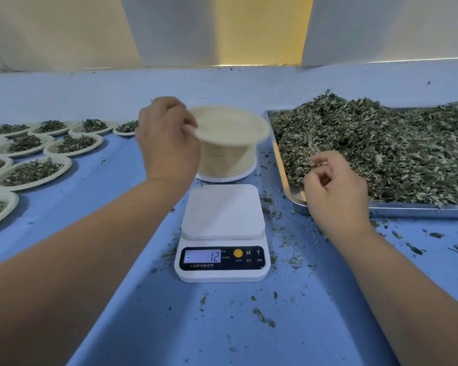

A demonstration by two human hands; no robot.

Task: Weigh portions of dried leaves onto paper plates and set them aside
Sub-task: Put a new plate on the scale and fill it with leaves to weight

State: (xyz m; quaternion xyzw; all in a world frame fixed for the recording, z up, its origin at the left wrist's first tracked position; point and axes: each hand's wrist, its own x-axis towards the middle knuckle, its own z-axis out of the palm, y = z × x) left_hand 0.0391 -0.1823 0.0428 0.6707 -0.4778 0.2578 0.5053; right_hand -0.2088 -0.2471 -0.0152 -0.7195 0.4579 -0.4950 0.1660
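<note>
**A:** What lies on your left side?

**B:** On the blue table (117, 299) there are the filled plates (32, 173). They lie close together, some rims overlapping, and each one carries a small heap of leaves.

**A:** And your left hand?

**B:** My left hand (169, 143) is at the top of the stack (228, 159) of empty plates. The stack stands just behind the scale (222, 212). My fingers are curled round the left rim of the uppermost paper plate (230, 125) and grip it. It is tilted over the stack and looks blurred.

**A:** Is something on the scale?

**B:** Its white platform is bare. The display (202, 256) shows a minus sign and 12.

**A:** What does your right hand do?

**B:** My right hand (336, 186) is over the near left corner of the metal tray (407, 207), with the fingertips at the edge of the heap. The fingers are curled toward the thumb. I cannot tell if they pinch some leaf pieces, because anything there is too small to see.

**A:** Where is the main material?

**B:** The dried leaves (381, 143) are piled high in the tray, right of the scale, and cover nearly all of it. Crumbs (275, 215) are scattered on the table around the scale and in front of the tray.
</note>
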